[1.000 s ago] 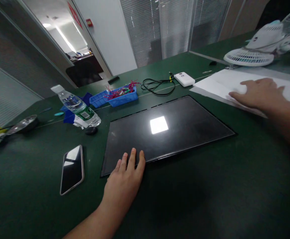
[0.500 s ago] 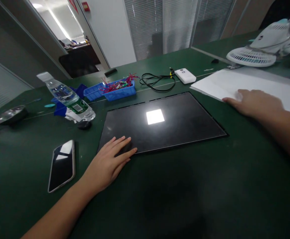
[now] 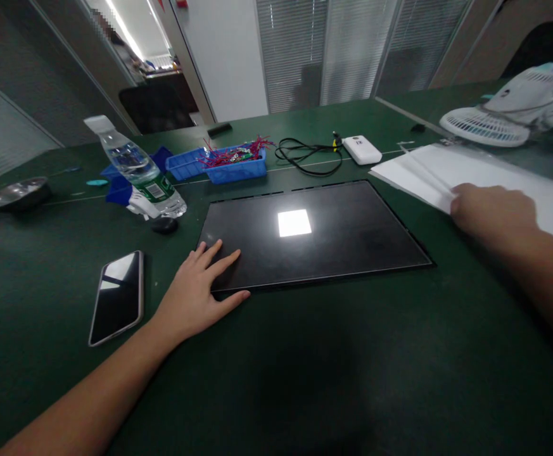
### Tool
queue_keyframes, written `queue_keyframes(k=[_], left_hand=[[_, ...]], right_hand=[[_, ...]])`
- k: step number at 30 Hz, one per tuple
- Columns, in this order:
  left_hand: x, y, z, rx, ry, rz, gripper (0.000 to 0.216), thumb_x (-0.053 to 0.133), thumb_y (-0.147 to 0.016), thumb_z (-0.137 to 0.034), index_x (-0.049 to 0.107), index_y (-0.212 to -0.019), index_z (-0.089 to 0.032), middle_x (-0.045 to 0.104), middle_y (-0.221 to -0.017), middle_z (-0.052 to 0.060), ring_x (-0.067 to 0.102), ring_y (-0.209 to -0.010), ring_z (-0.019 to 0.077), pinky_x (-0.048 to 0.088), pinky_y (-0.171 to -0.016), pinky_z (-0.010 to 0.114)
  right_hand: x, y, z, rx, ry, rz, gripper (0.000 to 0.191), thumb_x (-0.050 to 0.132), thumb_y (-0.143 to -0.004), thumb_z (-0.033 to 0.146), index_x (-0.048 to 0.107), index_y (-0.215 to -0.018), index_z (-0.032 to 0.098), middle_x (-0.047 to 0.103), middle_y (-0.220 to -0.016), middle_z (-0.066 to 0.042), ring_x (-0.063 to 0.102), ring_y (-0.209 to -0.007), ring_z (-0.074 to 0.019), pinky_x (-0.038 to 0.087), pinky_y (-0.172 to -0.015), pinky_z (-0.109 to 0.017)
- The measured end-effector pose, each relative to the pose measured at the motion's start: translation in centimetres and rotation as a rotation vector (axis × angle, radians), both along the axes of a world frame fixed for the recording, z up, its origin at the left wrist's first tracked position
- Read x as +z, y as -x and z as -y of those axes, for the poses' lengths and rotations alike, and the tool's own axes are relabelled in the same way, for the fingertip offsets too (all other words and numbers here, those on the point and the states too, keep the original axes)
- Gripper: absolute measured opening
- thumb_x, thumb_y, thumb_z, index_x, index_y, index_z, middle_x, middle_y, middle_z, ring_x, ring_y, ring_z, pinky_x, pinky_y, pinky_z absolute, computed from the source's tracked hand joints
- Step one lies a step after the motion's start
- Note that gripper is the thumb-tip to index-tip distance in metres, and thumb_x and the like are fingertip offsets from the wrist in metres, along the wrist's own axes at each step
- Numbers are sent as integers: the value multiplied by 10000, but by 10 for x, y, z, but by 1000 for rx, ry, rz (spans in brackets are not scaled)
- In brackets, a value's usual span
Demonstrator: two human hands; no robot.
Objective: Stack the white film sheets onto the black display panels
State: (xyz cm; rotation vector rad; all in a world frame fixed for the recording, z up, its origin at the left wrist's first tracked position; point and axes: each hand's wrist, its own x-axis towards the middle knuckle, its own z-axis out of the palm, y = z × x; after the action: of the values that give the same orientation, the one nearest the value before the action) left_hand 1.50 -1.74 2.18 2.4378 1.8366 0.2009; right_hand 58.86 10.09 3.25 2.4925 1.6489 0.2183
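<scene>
Head view: the left hand [image 3: 191,296], fingers spread, rests on the screen's [image 3: 333,244] near-left corner; right of the screen, the right hand [image 3: 495,212] grips a raised edge of paper [image 3: 499,174]. Lifting looks begun, unfinished; the screen lies flat, uncovered.

Green worktop [image 3: 314,386], crossed by pale seams. Small black block [image 3: 220,129] set near far edge. Farther in from it, blue tray [image 3: 241,172], looped black cable [image 3: 305,166] and white box [image 3: 362,150] are ranged. Flat black panel [image 3: 337,244] laid mid-worktop. Toward left edge: water bottle [image 3: 136,168], phone [image 3: 117,297] placed face-up, metal dish [image 3: 14,193]. Toward right edge: white sheets [image 3: 504,180] spread, white fan-like device [image 3: 488,126] set beyond.
</scene>
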Motion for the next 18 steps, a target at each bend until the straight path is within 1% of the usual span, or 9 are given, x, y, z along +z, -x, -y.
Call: queue_keyframes(k=[3, 6, 8, 9, 10, 12, 15, 17, 18], left_hand=[[3, -1, 0, -4, -2, -28, 910, 600, -909, -867, 552, -1648, -338, 390, -1795, 111, 333, -1653, 481, 348, -1288, 734], [4, -2, 1, -10, 1, -56, 906, 584, -936, -841, 483, -1690, -349, 367, -1804, 106, 316, -1658, 487, 355, -1279, 739], [5, -3, 2, -19, 12, -73, 883, 576, -957, -813, 460, -1703, -355, 338, -1815, 101, 295, -1663, 496, 345, -1278, 748], [5, -4, 2, -22, 18, -80, 865, 576, -964, -799, 464, -1700, -359, 328, -1819, 97, 292, -1663, 500, 342, -1277, 752], [6, -4, 3, -23, 23, -86, 847, 577, -971, -786, 470, -1696, -362, 321, -1821, 93, 291, -1662, 502, 341, -1276, 755], [6, -5, 3, -22, 29, -81, 832, 579, -979, -768, 471, -1697, -360, 323, -1820, 89, 294, -1661, 503, 346, -1274, 752], [6, -6, 3, -9, 20, -39, 889, 604, -967, -768, 415, -1725, -344, 368, -1801, 98, 309, -1659, 492, 360, -1267, 745], [5, -5, 2, 8, 8, 6, 970, 638, -938, -785, 368, -1745, -319, 401, -1785, 115, 324, -1656, 481, 369, -1261, 744], [5, -5, 1, 17, 4, 30, 1016, 656, -920, -795, 349, -1752, -298, 410, -1780, 128, 331, -1655, 474, 370, -1263, 741]], right_hand=[[5, 3, 6, -27, -110, 32, 549, 428, -1064, 382, 648, -1515, 162, 725, -1259, -313, 695, -1028, -394, 384, -715, -427], [10, 6, 14, -76, -222, 44, 536, 432, -1056, 357, 641, -1518, 184, 747, -1221, -303, 714, -1015, -401, 376, -705, -430], [15, 14, 19, -70, -300, 67, 531, 436, -1046, 328, 640, -1518, 195, 766, -1201, -280, 728, -993, -397, 369, -698, -429], [17, 21, 22, -42, -344, 87, 531, 437, -1045, 322, 639, -1520, 200, 778, -1181, -262, 737, -973, -391, 364, -690, -423], [18, 30, 26, 4, -389, 112, 529, 436, -1048, 322, 639, -1521, 203, 791, -1154, -241, 746, -946, -382, 358, -676, -413], [19, 51, 32, 142, -491, 165, 528, 424, -1065, 328, 635, -1533, 202, 812, -1099, -202, 760, -888, -355, 342, -635, -385], [14, 85, 43, 440, -618, 170, 517, 416, -1079, 277, 644, -1533, 180, 826, -1155, -172, 785, -867, -317, 350, -564, -358], [10, 104, 50, 683, -654, 123, 500, 447, -1072, 223, 661, -1518, 151, 809, -1257, -180, 803, -929, -308, 446, -582, -347], [8, 112, 53, 813, -653, 98, 494, 472, -1063, 197, 666, -1512, 136, 791, -1310, -188, 808, -975, -309, 510, -627, -349]])
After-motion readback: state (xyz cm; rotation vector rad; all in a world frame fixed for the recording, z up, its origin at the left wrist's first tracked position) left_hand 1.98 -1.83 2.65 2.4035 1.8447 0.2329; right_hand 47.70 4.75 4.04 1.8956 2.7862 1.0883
